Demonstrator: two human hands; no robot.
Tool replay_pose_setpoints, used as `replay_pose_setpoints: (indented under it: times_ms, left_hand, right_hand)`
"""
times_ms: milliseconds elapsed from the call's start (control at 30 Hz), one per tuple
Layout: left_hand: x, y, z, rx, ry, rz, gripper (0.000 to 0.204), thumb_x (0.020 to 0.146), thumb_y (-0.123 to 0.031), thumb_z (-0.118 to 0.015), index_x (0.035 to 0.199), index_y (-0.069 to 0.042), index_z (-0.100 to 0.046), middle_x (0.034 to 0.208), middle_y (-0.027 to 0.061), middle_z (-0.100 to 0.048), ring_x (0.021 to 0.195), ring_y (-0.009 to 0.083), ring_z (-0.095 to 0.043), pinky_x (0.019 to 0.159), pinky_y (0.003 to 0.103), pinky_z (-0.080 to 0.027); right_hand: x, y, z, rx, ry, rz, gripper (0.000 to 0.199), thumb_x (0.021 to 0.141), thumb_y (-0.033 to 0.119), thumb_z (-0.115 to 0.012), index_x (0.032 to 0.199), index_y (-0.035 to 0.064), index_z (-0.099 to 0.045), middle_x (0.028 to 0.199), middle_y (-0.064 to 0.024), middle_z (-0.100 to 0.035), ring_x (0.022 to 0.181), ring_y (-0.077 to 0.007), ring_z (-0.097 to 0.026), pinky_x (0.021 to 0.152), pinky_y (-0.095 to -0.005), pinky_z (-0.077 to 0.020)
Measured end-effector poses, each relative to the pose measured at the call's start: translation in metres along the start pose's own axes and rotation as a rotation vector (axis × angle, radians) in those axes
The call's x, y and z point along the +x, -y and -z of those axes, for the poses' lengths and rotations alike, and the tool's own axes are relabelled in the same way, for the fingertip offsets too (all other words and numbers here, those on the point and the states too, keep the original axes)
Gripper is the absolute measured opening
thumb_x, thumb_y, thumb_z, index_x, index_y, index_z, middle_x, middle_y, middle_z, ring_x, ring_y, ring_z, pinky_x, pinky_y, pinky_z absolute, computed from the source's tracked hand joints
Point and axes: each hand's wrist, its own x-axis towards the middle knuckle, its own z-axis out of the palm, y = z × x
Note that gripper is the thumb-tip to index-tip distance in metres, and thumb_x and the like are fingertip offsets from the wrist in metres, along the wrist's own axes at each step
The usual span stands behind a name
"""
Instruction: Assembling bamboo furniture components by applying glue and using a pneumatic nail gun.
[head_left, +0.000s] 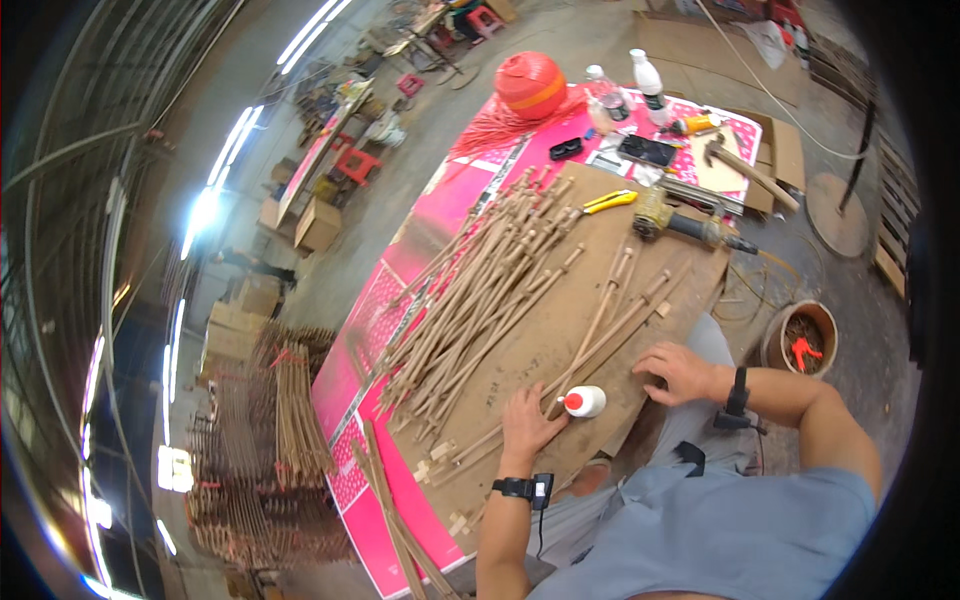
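My left hand lies over thin brown wooden rods near the front of the board, thumb spread from the fingers. I cannot make out a grip on the rods. Right beside that thumb is a small white bottle with a red cap, tilted toward the hand. My right hand hovers by the board's right edge, fingers loosely curled, with a gap before the thumb and nothing visible between them. A large pile of similar rods, with knob-like joints, covers the left of the brown board.
Yellow-handled pliers, a power tool, a hammer and a phone lie farther back. Behind stand a red ball of strands and bottles. A bucket is at right; rod bundles are stacked left.
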Motion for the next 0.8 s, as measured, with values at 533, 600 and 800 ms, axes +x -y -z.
replay_pose_setpoints:
  times_ms: [533,600,800]
  left_hand:
    - [-0.115,0.057,0.086,0.218,-0.239,0.211,0.079,0.063,-0.037,-0.09,0.132,-0.009,-0.063,0.122,0.0208,-0.064,0.117,0.0409,-0.059,0.098,0.054,-0.048]
    - [-0.137,0.047,0.096,0.167,-0.233,0.271,0.08,0.063,-0.035,-0.091,0.133,-0.007,-0.062,0.123,0.0219,-0.063,0.117,0.0418,-0.058,0.1,0.054,-0.047]
    - [-0.195,0.032,0.097,0.028,-0.273,0.433,0.082,0.066,-0.03,-0.092,0.134,0.0,-0.058,0.124,0.0251,-0.061,0.119,0.0455,-0.057,0.102,0.053,-0.047]
  right_hand:
    - [0.023,0.017,-0.056,0.141,0.12,-0.043,0.077,0.081,0.033,-0.085,0.142,0.0007,-0.051,0.135,-0.0213,-0.059,0.123,-0.0394,-0.058,0.106,-0.0462,-0.0486]
    - [0.022,0.021,-0.056,0.129,0.102,-0.094,0.08,0.08,0.034,-0.086,0.143,0.0007,-0.05,0.136,-0.0217,-0.058,0.124,-0.0395,-0.058,0.107,-0.0461,-0.0481]
    - [0.043,0.043,-0.069,0.11,0.053,-0.167,0.088,0.077,0.036,-0.089,0.146,0.0009,-0.047,0.132,-0.023,-0.058,0.121,-0.0404,-0.058,0.105,-0.0463,-0.0485]
